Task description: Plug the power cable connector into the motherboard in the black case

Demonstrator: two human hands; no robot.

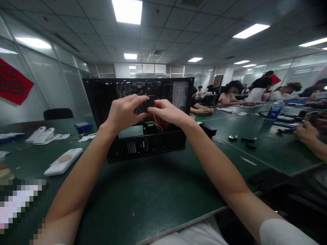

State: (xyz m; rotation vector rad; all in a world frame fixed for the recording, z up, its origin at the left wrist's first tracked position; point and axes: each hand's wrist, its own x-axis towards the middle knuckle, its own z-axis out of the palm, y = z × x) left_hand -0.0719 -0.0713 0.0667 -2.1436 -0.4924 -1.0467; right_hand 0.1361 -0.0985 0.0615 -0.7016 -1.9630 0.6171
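Note:
A black computer case stands on the green table in front of me, its open side facing me. Inside are a dark circuit board, a power supply with a pale label at the upper right, and a bundle of red, orange and yellow wires. My left hand reaches in with thumb and fingers curved around a small black part. From the other side my right hand pinches the same part, close to the wires. The part's exact kind is hard to make out between the fingers.
A white boxy device, a blue box and white items lie left on the table. To the right are a black box, small metal and black pieces and a blue bottle. Another person's hand is at far right; several people sit behind.

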